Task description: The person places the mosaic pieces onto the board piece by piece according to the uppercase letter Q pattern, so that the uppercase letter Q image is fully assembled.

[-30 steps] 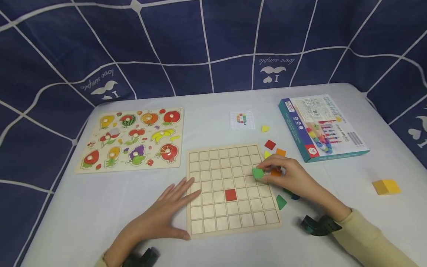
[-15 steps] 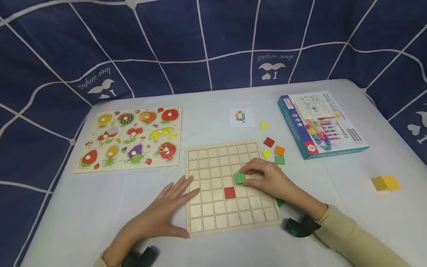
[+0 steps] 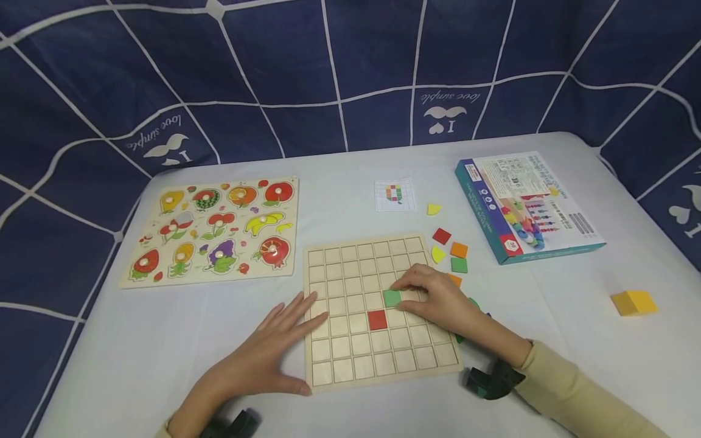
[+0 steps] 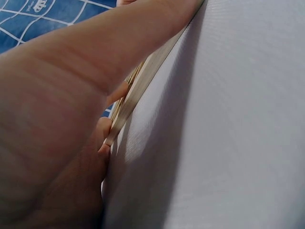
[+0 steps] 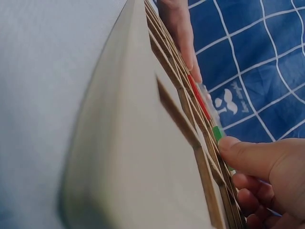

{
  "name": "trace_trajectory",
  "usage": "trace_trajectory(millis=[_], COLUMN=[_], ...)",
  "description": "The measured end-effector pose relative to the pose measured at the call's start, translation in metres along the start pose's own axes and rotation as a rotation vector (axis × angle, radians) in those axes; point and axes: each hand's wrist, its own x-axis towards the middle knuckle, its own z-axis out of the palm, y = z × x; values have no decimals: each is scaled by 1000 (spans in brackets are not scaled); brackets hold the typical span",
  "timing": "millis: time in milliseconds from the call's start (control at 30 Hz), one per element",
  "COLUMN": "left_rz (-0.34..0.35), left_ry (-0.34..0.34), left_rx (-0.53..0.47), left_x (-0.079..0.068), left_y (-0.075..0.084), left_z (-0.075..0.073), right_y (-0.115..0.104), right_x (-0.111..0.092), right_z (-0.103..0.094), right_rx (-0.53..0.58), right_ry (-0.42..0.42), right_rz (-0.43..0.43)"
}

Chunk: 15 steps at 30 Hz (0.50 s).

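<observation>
A wooden grid board [image 3: 363, 345] lies on the table, with a red square tile [image 3: 377, 320] set in one of its cells. My right hand [image 3: 440, 299] pinches a green square tile [image 3: 391, 298] between thumb and fingers, at the cell up and right of the red one. In the right wrist view the thumb presses against the green tile's edge [image 5: 218, 133]. With fingers spread, my left hand [image 3: 263, 353] rests along the board's left side, fingertips over its rim and thumb at the lower left corner.
Loose tiles, among them an orange square [image 3: 459, 250] and a dark red square [image 3: 442, 236], lie right of the board. Behind it is a small pattern card [image 3: 395, 194]. A fruit puzzle [image 3: 213, 231], a box [image 3: 531, 207] and a yellow block [image 3: 634, 303] stand around.
My right hand has carried the green tile leftward from the board's right edge, then lowered it to the cell by the red tile. The left hand has stayed in place.
</observation>
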Motion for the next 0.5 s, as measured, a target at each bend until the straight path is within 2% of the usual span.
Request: trace_trajectory(millis=[500], left_rz=[13], left_ry=[24], left_rx=[9], left_x=[-3], left_y=[-1], left_z=[0], right_y=[-1], right_x=[-1], right_z=[1], right_rx=[30], right_ry=[-4], right_rz=[-1])
